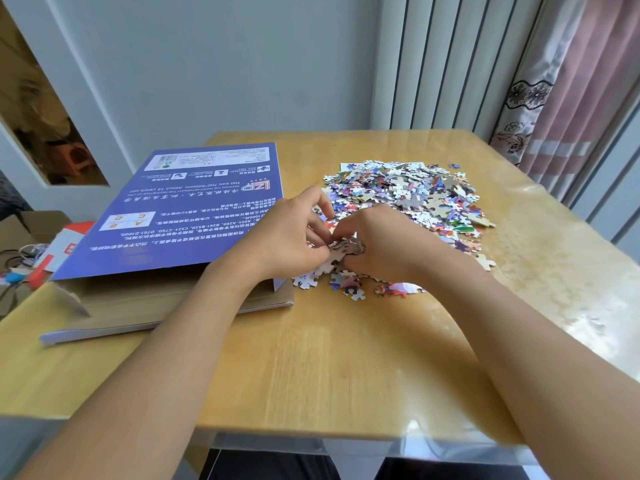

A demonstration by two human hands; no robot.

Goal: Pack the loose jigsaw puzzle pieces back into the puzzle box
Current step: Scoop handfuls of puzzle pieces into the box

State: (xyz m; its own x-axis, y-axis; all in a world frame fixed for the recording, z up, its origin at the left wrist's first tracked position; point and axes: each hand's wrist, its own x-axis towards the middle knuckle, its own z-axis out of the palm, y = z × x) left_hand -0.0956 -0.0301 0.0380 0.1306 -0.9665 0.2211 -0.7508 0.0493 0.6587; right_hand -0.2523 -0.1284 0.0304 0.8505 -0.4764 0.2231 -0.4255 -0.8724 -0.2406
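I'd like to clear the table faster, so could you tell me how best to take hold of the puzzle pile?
Cup both hands under the near edge of the puzzle pile, scooping from opposite sides: it's flat, loose and spread wide.

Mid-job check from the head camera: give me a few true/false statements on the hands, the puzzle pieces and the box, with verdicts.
1. Both hands, left hand and right hand, hold a clump of puzzle pieces between them. True.
2. The puzzle box lies right of the pile. False: it lies left of the pile of loose pieces.
3. The table holds no more loose pieces. False: a large pile remains.
4. The box's printed purple face is up. True.
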